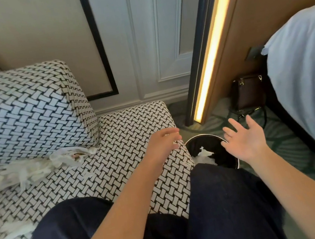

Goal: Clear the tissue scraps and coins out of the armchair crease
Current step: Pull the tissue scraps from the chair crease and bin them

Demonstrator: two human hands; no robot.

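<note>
Both hands are empty: the left hand [164, 144] hovers over the armchair seat's [125, 133] front right corner with fingers loosely curled, and the right hand [244, 139] is spread open above the black wastebasket [225, 159], which holds a white tissue scrap [206, 154]. More tissue scraps [35, 169] lie along the crease beneath the backrest; no coins can be made out.

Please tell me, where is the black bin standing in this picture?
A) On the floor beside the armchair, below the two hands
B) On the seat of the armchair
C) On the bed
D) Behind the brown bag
A: the black bin stands on the carpet next to the armchair, between the left hand and the right hand, with white tissue already inside it.
</note>
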